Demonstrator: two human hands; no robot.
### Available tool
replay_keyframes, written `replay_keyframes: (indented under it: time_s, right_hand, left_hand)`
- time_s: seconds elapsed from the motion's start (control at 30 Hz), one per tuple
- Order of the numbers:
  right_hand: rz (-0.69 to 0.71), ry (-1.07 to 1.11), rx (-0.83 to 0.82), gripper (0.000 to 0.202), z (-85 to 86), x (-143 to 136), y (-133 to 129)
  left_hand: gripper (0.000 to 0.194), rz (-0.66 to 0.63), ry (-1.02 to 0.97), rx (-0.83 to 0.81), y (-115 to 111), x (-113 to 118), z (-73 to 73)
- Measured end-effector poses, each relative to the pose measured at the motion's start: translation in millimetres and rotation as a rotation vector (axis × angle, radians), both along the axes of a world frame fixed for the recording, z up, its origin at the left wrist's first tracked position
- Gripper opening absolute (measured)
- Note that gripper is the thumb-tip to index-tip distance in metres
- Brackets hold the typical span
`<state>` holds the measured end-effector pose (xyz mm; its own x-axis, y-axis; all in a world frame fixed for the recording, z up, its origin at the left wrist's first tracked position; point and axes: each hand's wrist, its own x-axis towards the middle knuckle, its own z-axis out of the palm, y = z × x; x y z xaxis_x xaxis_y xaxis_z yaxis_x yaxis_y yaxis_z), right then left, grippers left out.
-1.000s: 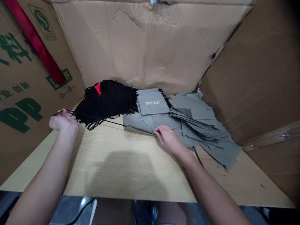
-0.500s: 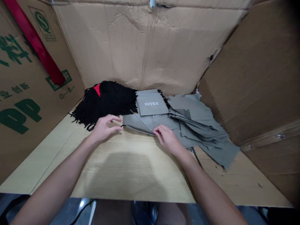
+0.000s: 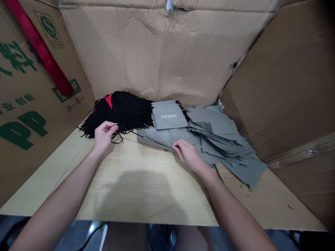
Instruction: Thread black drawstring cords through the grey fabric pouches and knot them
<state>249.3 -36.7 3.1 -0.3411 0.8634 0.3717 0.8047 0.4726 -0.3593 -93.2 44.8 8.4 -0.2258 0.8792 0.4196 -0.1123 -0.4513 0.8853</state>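
Note:
My left hand (image 3: 105, 136) pinches a black cord (image 3: 131, 131), which stretches right to the open edge of a flat grey fabric pouch (image 3: 150, 139). A loop of the cord hangs below the fingers. In my right hand (image 3: 186, 153), at the pouch's right part, is a thin metal rod (image 3: 158, 134) that slants up to the left across the pouch. Just behind my left hand lies a heap of black cords (image 3: 125, 109) with a red tie (image 3: 109, 101). A stack of grey pouches printed INTEX (image 3: 170, 120) sits behind the rod.
Many loose grey fabric pieces (image 3: 225, 139) spread over the right side of the pale tabletop (image 3: 136, 195). Cardboard walls (image 3: 146, 52) enclose the back and both sides. A red ribbon (image 3: 44, 52) hangs down the left wall.
My left hand has moved left and slightly up from the pouch's left end and has closed on the cord, drawing it out. My right hand and the rod stay nearly still.

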Motion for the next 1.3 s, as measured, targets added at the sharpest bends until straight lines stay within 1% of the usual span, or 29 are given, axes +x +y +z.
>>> replay_keyframes:
  time_s: [0.07,0.13,0.2,0.27,0.3,0.33,0.4,0.43,0.47,0.5,0.53,0.57,0.6,0.67,0.7,0.73,0.77,0.87,0.97,1.03,1.1,1.2,1.27,1.3]
  right_hand:
    - [-0.008,0.007,-0.006,0.017,-0.3,0.6,0.4]
    - [-0.014,0.003,-0.015,0.017,-1.4,1.8,1.0]
    - [-0.017,-0.010,-0.020,0.016,-2.7,3.5,1.5]
    - [-0.019,-0.012,-0.022,0.016,-3.5,5.0,1.7]
    - [-0.017,-0.004,-0.023,0.016,-3.6,5.3,1.6]
    - [-0.014,0.006,-0.026,0.016,-3.5,5.3,1.4]
    - [-0.003,0.023,-0.027,0.017,-2.9,4.2,0.8]
    - [0.002,0.027,-0.025,0.017,-2.6,3.2,0.5]
    - [0.004,0.029,-0.023,0.018,-2.3,2.0,0.1]
    - [0.006,0.031,-0.020,0.018,-2.1,0.6,-0.2]
    - [0.007,0.031,-0.017,0.018,-2.1,-0.6,-0.6]
    - [0.010,0.031,-0.018,0.018,-2.3,-1.8,-0.9]
    - [0.012,0.030,-0.020,0.018,-2.6,-2.8,-1.1]
    - [0.012,0.025,-0.028,0.018,-3.7,-3.9,-1.3]
    - [0.010,0.021,-0.033,0.018,-4.4,-4.1,-1.3]
    - [0.009,0.018,-0.036,0.018,-5.1,-4.2,-1.1]
    - [0.008,0.016,-0.037,0.018,-5.7,-4.0,-1.0]
    - [0.012,0.012,-0.035,0.017,-6.7,-3.3,-0.4]
    - [0.012,0.004,-0.028,0.016,-6.6,-2.3,0.0]
    - [0.005,0.004,-0.022,0.016,-6.5,-1.5,0.5]
    - [0.001,0.006,-0.017,0.016,-6.8,-0.8,1.2]
    - [0.004,0.004,-0.023,0.017,-8.4,-0.2,2.5]
    - [0.003,-0.007,-0.037,0.016,-9.8,0.4,3.2]
    - [0.005,-0.015,-0.047,0.016,-10.4,0.7,3.4]
  left_hand:
    - [0.017,0.042,-0.211,-0.003,5.9,-6.3,2.1]
    - [0.020,0.093,-0.379,-0.004,10.7,-15.7,4.7]
    - [0.019,0.185,-0.498,-0.019,15.2,-27.6,6.3]
    - [0.015,0.269,-0.534,-0.071,19.5,-38.2,5.7]
    - [0.013,0.285,-0.499,-0.115,21.1,-41.3,4.4]
    - [0.011,0.280,-0.422,-0.162,21.8,-42.3,2.7]
    - [0.009,0.254,-0.147,-0.220,19.8,-36.9,-1.3]
    - [0.010,0.252,0.026,-0.216,16.7,-30.7,-3.0]
    - [0.011,0.266,0.210,-0.177,12.1,-22.7,-4.2]
    - [0.013,0.301,0.370,-0.116,6.4,-13.5,-4.8]
    - [0.018,0.323,0.488,-0.057,-0.2,-3.8,-4.7]
    - [0.026,0.302,0.556,-0.009,-7.1,5.8,-4.1]
    - [0.030,0.186,0.605,0.018,-14.0,14.9,-3.4]
    - [0.022,-0.162,0.639,-0.007,-25.5,29.7,-2.5]
    - [0.018,-0.283,0.629,-0.045,-29.6,35.1,-2.8]
    - [0.016,-0.347,0.603,-0.088,-32.4,39.0,-3.5]
    - [0.015,-0.376,0.564,-0.134,-33.9,41.5,-4.6]
    - [0.016,-0.374,0.394,-0.262,-32.7,42.3,-7.6]
    - [0.024,-0.369,0.188,-0.371,-26.9,36.6,-5.8]
    - [0.027,-0.318,0.054,-0.396,-22.3,31.1,-1.9]
    - [0.025,-0.249,-0.097,-0.382,-17.5,25.1,2.7]
    - [0.016,-0.144,-0.343,-0.310,-10.3,15.5,8.3]
    - [0.013,-0.050,-0.461,-0.239,-5.8,8.0,11.5]
    - [0.014,0.000,-0.491,-0.206,-3.7,3.7,13.5]
